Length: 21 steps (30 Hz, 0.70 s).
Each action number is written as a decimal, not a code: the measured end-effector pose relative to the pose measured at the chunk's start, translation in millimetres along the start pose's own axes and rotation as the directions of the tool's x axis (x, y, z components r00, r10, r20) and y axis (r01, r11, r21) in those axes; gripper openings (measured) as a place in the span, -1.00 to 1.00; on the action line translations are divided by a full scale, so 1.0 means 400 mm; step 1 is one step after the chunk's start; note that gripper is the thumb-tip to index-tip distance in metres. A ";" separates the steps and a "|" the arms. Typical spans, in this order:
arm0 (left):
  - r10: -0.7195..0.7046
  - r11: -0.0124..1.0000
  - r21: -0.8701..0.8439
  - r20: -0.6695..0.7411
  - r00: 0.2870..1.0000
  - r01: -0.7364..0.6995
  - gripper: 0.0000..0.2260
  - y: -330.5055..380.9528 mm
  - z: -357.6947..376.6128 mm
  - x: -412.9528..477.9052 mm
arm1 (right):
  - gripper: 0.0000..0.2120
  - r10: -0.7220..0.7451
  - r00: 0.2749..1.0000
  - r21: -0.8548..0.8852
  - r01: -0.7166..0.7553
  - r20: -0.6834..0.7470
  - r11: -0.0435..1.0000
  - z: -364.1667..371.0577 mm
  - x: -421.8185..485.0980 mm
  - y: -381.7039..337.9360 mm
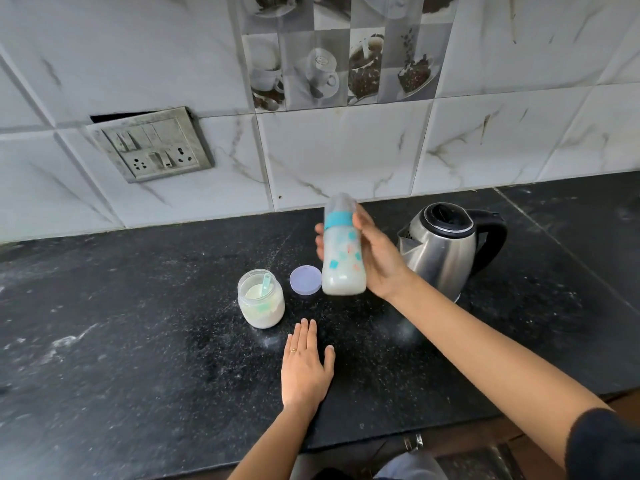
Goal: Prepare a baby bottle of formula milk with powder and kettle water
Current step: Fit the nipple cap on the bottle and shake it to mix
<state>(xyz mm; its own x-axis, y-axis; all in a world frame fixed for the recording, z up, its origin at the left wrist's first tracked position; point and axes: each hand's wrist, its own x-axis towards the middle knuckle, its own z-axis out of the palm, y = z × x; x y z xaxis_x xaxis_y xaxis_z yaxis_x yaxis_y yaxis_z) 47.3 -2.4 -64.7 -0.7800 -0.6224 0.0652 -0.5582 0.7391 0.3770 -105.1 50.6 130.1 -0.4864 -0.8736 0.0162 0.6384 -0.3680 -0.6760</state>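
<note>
My right hand (372, 256) is wrapped around the baby bottle (343, 252) at centre frame, held above the table (138, 341), nearly upright with the top tipped slightly left. The bottle's clear cap and teal ring are on, and white milk sits at its bottom. My left hand (304, 367) lies flat on the table at lower centre, fingers out, gripping nothing. The powder jar (261, 299) stands open left of the bottle, a teal scoop (266, 284) inside it. The jar lid (305, 279) lies between jar and bottle. The steel kettle (446, 247) stands right of centre, lid shut. A switchboard (152, 147) is on the tiled wall, upper left.
</note>
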 end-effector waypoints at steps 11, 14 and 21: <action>-0.001 1.000 -0.013 -0.003 1.000 0.001 -0.30 0.000 -0.002 -0.001 | -0.65 -0.096 0.985 0.039 0.103 -0.144 0.994 -0.018 -0.017 0.008; -0.004 1.000 -0.016 -0.008 1.000 0.004 -0.30 0.002 -0.005 -0.001 | -0.62 -0.091 0.983 0.023 0.096 -0.162 0.995 -0.034 -0.017 0.004; -0.003 1.000 0.009 -0.008 1.000 0.003 -0.41 0.006 -0.005 0.000 | -0.56 -0.070 0.981 0.026 0.076 -0.184 0.997 -0.058 -0.035 -0.002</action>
<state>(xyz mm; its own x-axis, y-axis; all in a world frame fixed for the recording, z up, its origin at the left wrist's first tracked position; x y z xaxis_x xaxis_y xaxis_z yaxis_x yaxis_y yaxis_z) 46.7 -1.2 -62.1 -0.7757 -0.6270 0.0716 -0.5636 0.7393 0.3685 -112.6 70.4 113.5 -0.6311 -0.7724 -0.0721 0.6151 -0.4416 -0.6532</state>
